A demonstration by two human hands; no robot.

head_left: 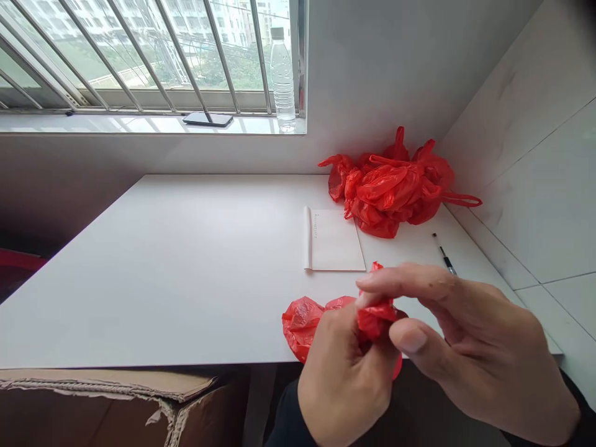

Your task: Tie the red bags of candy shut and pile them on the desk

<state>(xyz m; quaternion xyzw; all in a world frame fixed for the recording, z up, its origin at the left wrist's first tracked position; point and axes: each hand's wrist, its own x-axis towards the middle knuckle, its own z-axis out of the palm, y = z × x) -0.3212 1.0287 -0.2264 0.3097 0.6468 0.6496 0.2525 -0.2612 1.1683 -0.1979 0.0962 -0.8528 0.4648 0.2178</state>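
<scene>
Left hand (347,372) clutches a red bag (376,320) at the near side of the table (162,267)!
Glossy, crumpled, it pokes above the fist, spilling left; right hand (484,335) alongside, thumb and forefinger parted.

A red plastic bag (376,320), thin, glossy and slightly see-through, is crumpled and gathered into a bunch in the left hand (347,379). A tight, creased tuft sticks up out of the fist, its narrow tip rising beside the index finger of the right hand (470,341). Looser, paler folds puff out on the far side of the left hand, rounded and wrinkled, above the near edge of the worktop (186,267). A small red piece shows below the fist; the rest is hidden behind the fingers.
</scene>
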